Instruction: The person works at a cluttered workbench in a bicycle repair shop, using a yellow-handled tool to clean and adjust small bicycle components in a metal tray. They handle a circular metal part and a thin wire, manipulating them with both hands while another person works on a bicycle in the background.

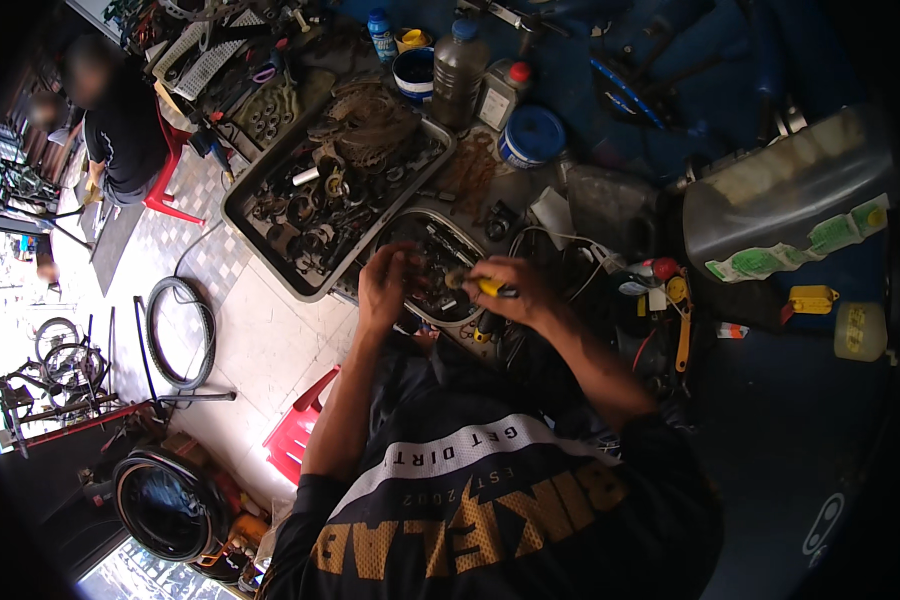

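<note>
My right hand (519, 288) is closed around a tool with a yellow-and-black handle (492, 287). Its dull, rounded head points left, over an oval metal tray (459, 323) of dark, greasy parts. Across the same tray, my left hand (381, 287) hovers at the left side with fingers bent and a little apart. No object shows clearly in it, though shadow covers the fingertips. Just beyond my left hand lies a large rectangular tray (315, 293), filled with dirty metal bike parts and a pile of sprockets (368, 122).
Bottles (459, 75) and a blue-and-white tub (532, 136) stand behind the trays. A clear cylindrical container (790, 205) is at the right. Orange-handled tool (681, 325) lies below it. Left are a red stool (298, 425), a tyre (180, 332) and a seated person (125, 140).
</note>
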A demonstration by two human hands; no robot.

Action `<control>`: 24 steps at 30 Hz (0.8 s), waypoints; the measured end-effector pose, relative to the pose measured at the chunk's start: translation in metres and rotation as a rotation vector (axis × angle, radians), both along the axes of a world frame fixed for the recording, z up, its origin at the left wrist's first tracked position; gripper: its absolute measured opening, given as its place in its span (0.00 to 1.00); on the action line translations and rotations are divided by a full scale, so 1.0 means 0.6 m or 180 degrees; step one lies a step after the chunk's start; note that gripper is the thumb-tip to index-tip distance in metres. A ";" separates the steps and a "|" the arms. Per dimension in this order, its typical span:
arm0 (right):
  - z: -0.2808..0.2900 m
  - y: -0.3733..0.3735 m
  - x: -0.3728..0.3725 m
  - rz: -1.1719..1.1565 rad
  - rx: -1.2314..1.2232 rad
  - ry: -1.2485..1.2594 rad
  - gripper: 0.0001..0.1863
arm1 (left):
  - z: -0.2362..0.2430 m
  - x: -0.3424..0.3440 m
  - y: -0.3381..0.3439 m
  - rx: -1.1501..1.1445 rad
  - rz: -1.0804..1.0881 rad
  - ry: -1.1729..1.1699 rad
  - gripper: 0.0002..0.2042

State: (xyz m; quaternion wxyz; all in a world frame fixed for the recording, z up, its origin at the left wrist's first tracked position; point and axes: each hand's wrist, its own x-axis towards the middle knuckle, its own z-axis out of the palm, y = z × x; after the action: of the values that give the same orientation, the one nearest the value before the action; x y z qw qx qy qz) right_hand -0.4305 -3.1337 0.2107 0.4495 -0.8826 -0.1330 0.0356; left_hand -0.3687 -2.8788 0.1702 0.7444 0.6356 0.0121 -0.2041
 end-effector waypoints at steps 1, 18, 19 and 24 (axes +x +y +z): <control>-0.006 0.004 -0.002 0.0137 -0.0313 -0.0064 0.11 | -0.001 -0.002 0.002 0.0098 -0.0070 -0.0198 0.15; 0.012 0.076 0.019 -0.0981 0.0937 0.0080 0.14 | -0.002 -0.016 -0.021 0.1895 -0.0351 -0.1270 0.13; 0.010 0.075 0.019 -0.1108 0.0882 0.0185 0.15 | 0.000 -0.017 -0.020 0.1825 -0.0228 -0.1358 0.13; -0.001 0.045 0.002 -0.0956 -0.0054 0.0593 0.11 | 0.009 -0.016 -0.001 0.1436 -0.0281 -0.1356 0.14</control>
State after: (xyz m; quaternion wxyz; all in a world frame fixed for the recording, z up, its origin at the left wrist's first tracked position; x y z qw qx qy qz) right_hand -0.4292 -3.1066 0.2101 0.4527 -0.8892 0.0429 0.0508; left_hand -0.3783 -2.8795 0.1757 0.5608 0.8132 -0.1267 -0.0906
